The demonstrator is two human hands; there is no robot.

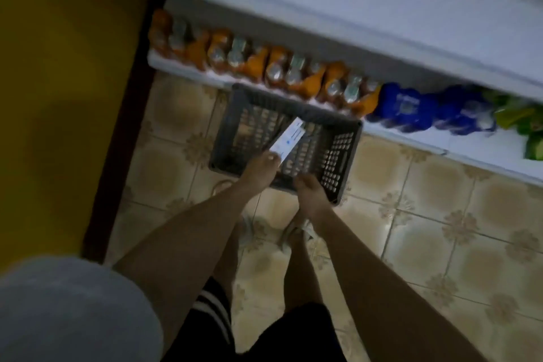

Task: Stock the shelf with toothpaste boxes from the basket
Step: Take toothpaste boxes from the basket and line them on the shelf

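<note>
Left hand [262, 165] pinching toothpaste box [289, 139] over basket [346, 156], right hand [310, 194] on near rim

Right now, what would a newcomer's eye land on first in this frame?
The white box, bright against the dark grey basket at centre, pinched at its near end by the left hand. The right hand hangs at the basket's near rim; the blur hides whether it grips it. Behind, a low shelf holds a row of orange bottles, then blue packs to the right.
</note>
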